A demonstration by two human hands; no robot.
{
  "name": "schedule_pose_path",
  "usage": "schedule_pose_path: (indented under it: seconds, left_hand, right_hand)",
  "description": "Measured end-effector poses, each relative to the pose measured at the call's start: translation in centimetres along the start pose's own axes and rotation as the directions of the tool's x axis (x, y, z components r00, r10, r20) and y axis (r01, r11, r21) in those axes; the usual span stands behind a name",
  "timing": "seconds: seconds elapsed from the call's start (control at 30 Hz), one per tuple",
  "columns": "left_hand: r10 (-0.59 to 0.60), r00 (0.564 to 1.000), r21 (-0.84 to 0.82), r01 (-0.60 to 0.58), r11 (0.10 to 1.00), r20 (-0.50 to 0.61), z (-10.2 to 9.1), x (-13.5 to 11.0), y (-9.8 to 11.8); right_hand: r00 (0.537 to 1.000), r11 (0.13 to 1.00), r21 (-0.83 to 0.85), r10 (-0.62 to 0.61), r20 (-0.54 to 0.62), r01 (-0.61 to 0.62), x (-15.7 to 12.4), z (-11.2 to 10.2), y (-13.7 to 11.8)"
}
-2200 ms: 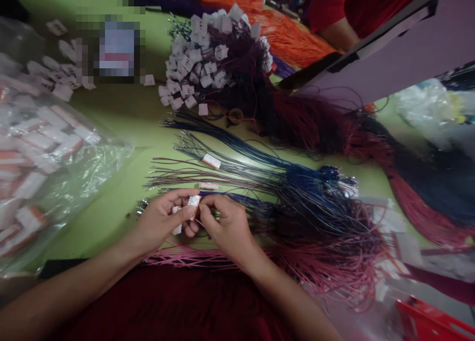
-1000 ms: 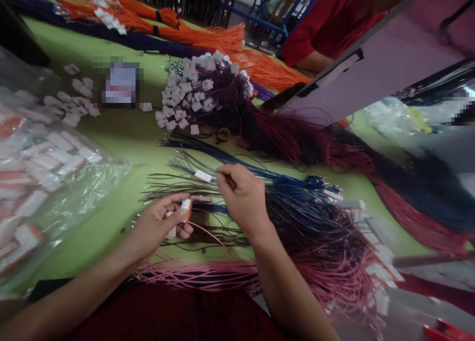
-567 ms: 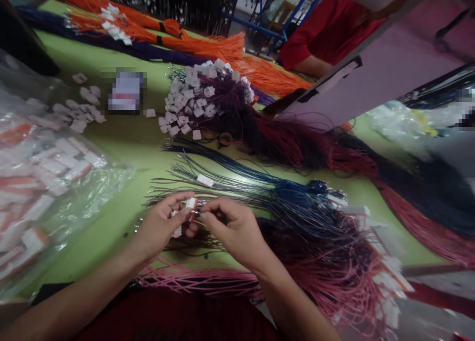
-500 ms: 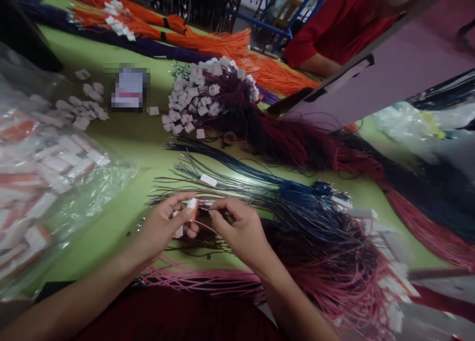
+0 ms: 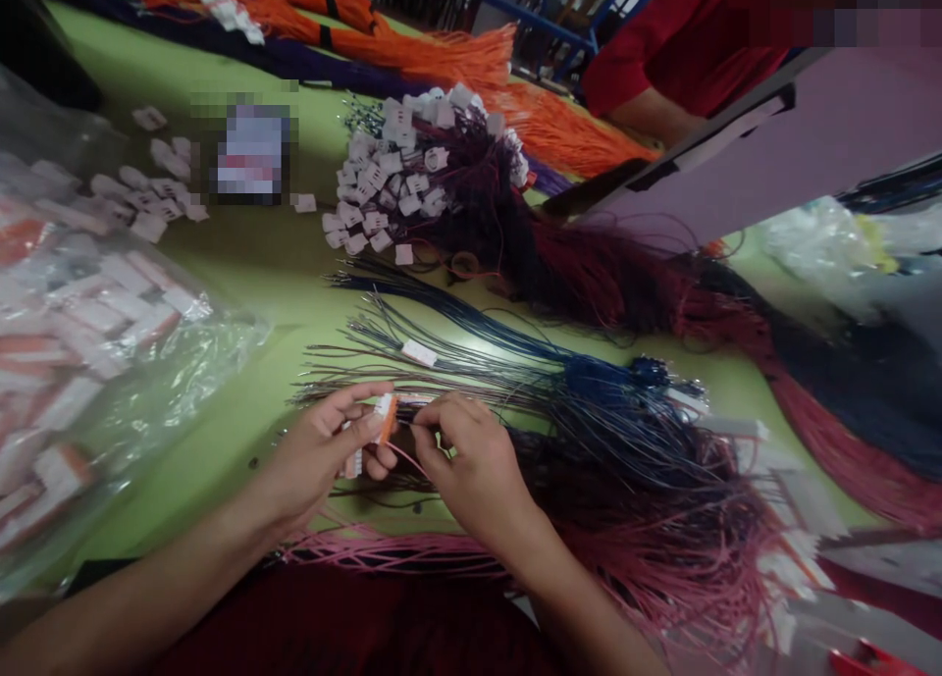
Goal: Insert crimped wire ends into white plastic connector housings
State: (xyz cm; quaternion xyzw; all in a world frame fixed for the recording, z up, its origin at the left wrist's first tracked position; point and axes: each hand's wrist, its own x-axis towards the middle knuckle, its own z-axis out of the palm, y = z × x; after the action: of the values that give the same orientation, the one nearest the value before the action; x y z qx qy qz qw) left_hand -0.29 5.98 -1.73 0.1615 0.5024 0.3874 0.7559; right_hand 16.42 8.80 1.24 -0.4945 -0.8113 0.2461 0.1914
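Note:
My left hand (image 5: 335, 436) is closed round a white and orange connector (image 5: 385, 419), held between thumb and fingers just above the table. Another white piece shows lower down among those fingers. A pink wire (image 5: 412, 458) runs from the connector toward the right, passing below my right hand (image 5: 463, 445). The right thumb and forefinger are pinched together beside the connector's orange face, on what looks like a thin dark wire, partly hidden by the fingers. Beyond both hands lie loose dark wires with metal ends and a white connector (image 5: 419, 352) resting on them.
A clear plastic bag (image 5: 198, 391) of white and orange connectors lies at left. Dark red wires with white connectors (image 5: 375, 181) are heaped farther back, near orange wires (image 5: 442, 53). Pink wires (image 5: 397, 553) lie along the near side. Across the table shows a person's red sleeve (image 5: 625, 58).
The view has shifted slightly. My left hand keeps the connector in nearly the same place, and my right hand stays pinched beside it with its fingers turned a little.

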Motion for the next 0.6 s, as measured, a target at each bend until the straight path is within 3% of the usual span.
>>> schedule_pose_path:
  seconds: [0.6]
  left_hand:
    - [-0.009, 1.000, 0.021, 0.009, 1.000, 0.006, 0.34, 0.12, -0.16]
  right_hand:
    - [0.994, 0.988, -0.110, -0.105, 0.040, 0.109, 0.24, 0.81, -1.02]
